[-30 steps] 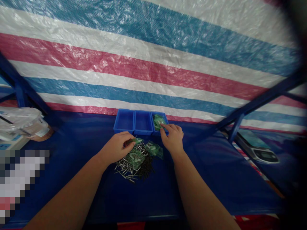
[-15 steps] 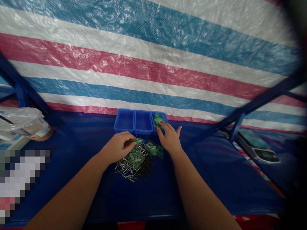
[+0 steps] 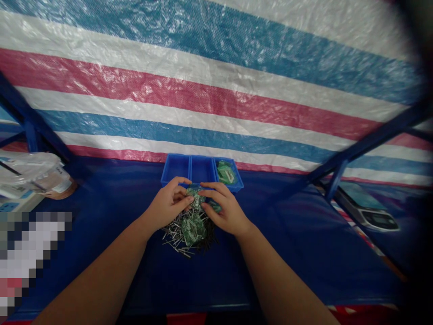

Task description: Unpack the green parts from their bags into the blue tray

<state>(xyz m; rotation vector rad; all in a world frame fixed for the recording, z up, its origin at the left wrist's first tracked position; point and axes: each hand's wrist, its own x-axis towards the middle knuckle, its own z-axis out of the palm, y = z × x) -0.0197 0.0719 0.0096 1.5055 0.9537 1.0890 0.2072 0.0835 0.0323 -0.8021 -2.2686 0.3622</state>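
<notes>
Between the two hands is a green plastic packet (image 3: 195,191). The left hand (image 3: 165,201) pinches its edge with thumb and curled fingers; the right hand (image 3: 227,210) has fingertips on its other side, though whether these grip cannot be told. Below the hands, a pile of thin metal pins (image 3: 174,237) lies on the blue surface (image 3: 209,289), with another green packet (image 3: 193,229) on top. Just beyond the hands stand three blue bins (image 3: 202,186) side by side, the rightmost holding green packets (image 3: 226,173). Well right of the right hand sits a scale (image 3: 377,220).
</notes>
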